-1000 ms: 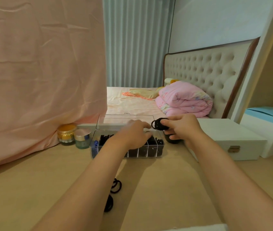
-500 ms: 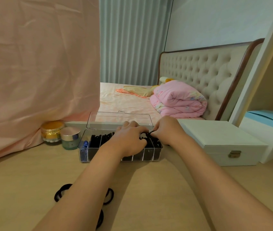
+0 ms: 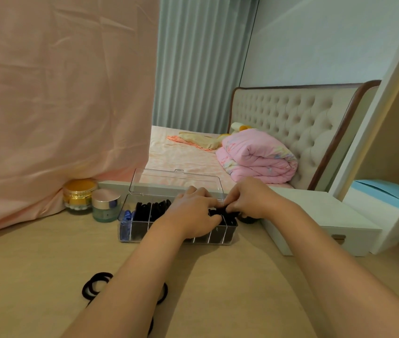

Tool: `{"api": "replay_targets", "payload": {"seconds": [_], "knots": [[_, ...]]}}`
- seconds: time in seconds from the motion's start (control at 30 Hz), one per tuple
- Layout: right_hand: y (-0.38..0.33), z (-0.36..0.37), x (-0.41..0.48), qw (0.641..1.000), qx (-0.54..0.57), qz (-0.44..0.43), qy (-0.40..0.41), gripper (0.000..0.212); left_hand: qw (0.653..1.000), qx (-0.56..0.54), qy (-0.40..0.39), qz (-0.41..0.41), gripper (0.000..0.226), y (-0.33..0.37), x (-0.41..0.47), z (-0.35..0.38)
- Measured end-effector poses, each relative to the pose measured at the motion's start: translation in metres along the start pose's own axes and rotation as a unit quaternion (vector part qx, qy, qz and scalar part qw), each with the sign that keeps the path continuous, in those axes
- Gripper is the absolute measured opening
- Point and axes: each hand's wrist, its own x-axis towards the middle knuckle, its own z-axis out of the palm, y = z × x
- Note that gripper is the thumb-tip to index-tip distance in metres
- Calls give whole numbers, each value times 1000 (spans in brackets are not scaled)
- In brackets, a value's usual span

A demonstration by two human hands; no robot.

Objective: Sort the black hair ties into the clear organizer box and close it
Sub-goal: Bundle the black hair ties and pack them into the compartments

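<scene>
Tabletop (image 3: 47,259), clear box (image 3: 218,237) (lid up), black ties (image 3: 145,212)

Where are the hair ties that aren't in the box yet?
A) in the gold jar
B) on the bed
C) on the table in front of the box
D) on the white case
C: loose black hair ties lie on the table, on the near side of the clear organizer box.

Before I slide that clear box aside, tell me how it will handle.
Probably light: the box is thin clear plastic holding mostly hair ties. It should slide easily on the smooth table and, being low and flat-bottomed, is unlikely to tip. The open lid stands up at the back and may flop shut if jolted.
</scene>
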Motion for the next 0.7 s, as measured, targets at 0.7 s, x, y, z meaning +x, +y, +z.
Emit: {"api": "replay_targets", "payload": {"seconds": [0.7], "knots": [[1, -4, 6, 999, -7, -44, 22, 68, 998, 56, -29, 18, 45, 3, -2, -1]]}}
